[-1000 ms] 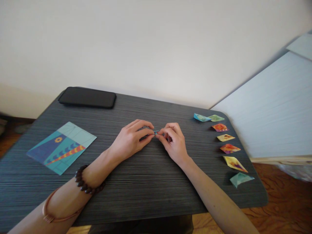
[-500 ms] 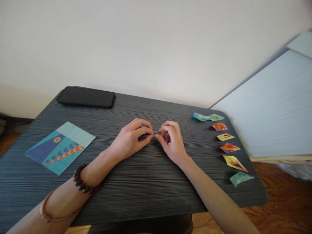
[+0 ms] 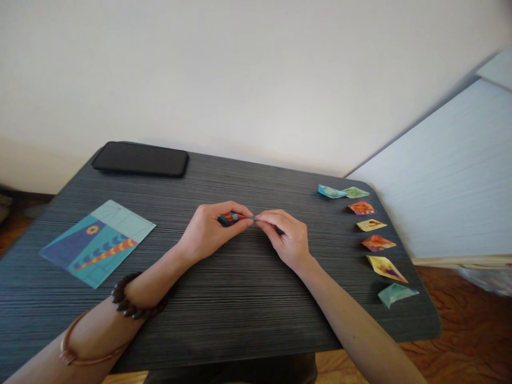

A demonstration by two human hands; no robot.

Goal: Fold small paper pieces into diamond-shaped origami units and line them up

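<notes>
Over the middle of the table, a small folded piece of patterned paper in teal, red and orange is held between my two hands. My left hand pinches it between thumb and fingers, its body partly hidden behind them. With thumb and forefinger, my right hand grips the thin right-hand tip of the same paper. The fingertips of both hands nearly meet there. A flat square sheet of patterned paper in teal, blue and orange lies left of my left forearm.
Several folded paper pieces, among them an orange one and a teal one, form a column along the right side of the dark table. A black flat case sits at the back left. A pale wall rises behind.
My right hand's fingers have closed in on the paper's tip. My left hand has turned, so more of the folded paper shows between its thumb and fingers.
</notes>
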